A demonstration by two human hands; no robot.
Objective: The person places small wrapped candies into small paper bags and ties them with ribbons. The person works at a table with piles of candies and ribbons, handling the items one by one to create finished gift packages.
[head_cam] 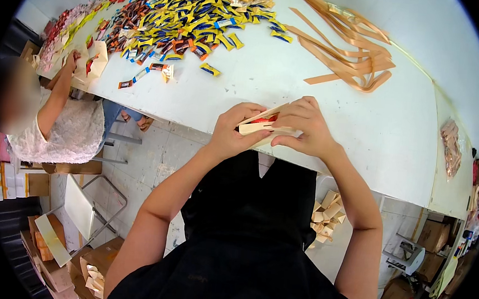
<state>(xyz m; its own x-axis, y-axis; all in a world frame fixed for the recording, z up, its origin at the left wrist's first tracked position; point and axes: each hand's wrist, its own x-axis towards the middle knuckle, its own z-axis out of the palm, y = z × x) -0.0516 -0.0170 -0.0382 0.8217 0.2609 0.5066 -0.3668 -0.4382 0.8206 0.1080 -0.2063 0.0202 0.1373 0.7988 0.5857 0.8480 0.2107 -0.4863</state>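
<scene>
Between my two hands, at the front edge of the white table [209, 101], is a small cream paper box [251, 128]. Something red in a shiny wrapper [265, 119] shows through its opening. My left hand [235, 126] grips the box's left end, thumb along the front panel. On the right end, my right hand [305, 125] holds the box, its fingers bent over the upper flap and its thumb below. My fingers hide part of the flaps and most of the contents.
Wrapped candies [190, 17] lie heaped at the back left, with a few strays nearer me. Tan ribbon strips [354, 53] lie at the back right, and a plastic bag [450, 147] at the right end. A co-worker [58, 124] sits at left beside cream boxes [99, 60].
</scene>
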